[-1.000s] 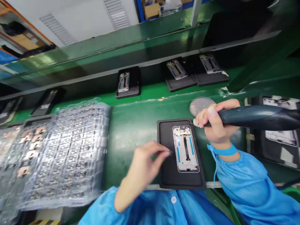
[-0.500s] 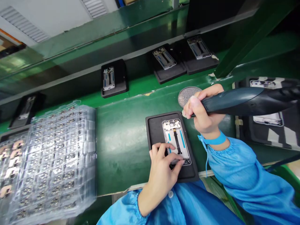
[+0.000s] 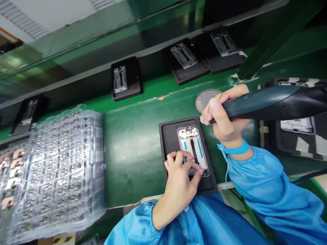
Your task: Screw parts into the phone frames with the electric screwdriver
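Phone frame lies in black tray, bench centre. Left hand: fingertips bent onto the frame's 6 o'clock end; cannot tell if they pinch anything. Right hand at 2 o'clock, fist closed round electric screwdriver, tip near the tray's 1 o'clock corner, beside screw dish. Parts trays at 9 o'clock.

Green workbench, green conveyor belt behind it, slanted green post, white vented panel upper left.

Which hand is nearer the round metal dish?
Right. The right hand, gripping the screwdriver, is right beside the dish, at its right edge. The left hand is farther off, resting on the near end of the phone frame in the tray.
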`<state>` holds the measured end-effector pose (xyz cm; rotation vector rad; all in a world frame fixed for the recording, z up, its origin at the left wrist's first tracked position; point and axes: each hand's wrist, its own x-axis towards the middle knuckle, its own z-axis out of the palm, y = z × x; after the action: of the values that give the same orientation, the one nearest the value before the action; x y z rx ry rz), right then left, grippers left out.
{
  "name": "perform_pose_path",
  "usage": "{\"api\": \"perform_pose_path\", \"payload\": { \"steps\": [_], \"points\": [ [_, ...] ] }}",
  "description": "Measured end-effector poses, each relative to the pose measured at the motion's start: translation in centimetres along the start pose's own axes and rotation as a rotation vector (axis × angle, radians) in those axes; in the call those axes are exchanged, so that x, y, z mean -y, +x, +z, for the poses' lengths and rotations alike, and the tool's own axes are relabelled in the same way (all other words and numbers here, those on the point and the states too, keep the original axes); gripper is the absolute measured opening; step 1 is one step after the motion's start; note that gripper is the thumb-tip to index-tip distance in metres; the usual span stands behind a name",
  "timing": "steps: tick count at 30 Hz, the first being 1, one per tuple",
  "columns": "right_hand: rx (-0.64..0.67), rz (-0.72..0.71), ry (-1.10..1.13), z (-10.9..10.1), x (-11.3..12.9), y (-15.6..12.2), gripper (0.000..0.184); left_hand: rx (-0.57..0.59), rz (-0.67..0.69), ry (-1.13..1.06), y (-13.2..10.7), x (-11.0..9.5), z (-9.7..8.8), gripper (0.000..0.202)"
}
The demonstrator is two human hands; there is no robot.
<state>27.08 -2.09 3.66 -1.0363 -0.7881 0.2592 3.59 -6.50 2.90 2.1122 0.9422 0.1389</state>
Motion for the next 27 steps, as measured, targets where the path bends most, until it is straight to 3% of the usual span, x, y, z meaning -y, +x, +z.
{"api": "perform_pose_path", "payload": {
  "steps": [6, 10, 14, 18, 22, 27],
  "points": [
    [-0.024, -0.002, 0.008, 0.2, 0.1, 0.0, 0.044, -0.047, 0.057, 0.054, -0.2, 0.6, 0.4, 0.005],
    [-0.018, -0.041, 0.018, 0.4, 0.1, 0.2, 0.043, -0.057, 0.106, 0.102, -0.5, 0.9, 0.3, 0.028],
    [-0.020, -0.082, 0.027, -0.4, 0.5, 1.5, 0.041, -0.046, 0.192, 0.165, 0.1, 1.7, -0.1, 0.027],
    [-0.059, -0.077, -0.017, -1.8, 0.7, 4.0, 0.044, -0.095, 0.238, 0.212, 2.8, 2.9, -0.8, 0.027],
    [-0.049, -0.062, -0.026, -3.1, -0.7, 5.8, 0.046, -0.165, 0.202, 0.257, 6.6, 3.6, -2.5, 0.034],
    [-0.039, -0.042, -0.012, -3.9, -3.0, 5.9, 0.047, -0.008, 0.252, 0.263, 9.0, 3.9, -5.0, 0.051]
  ]
}}
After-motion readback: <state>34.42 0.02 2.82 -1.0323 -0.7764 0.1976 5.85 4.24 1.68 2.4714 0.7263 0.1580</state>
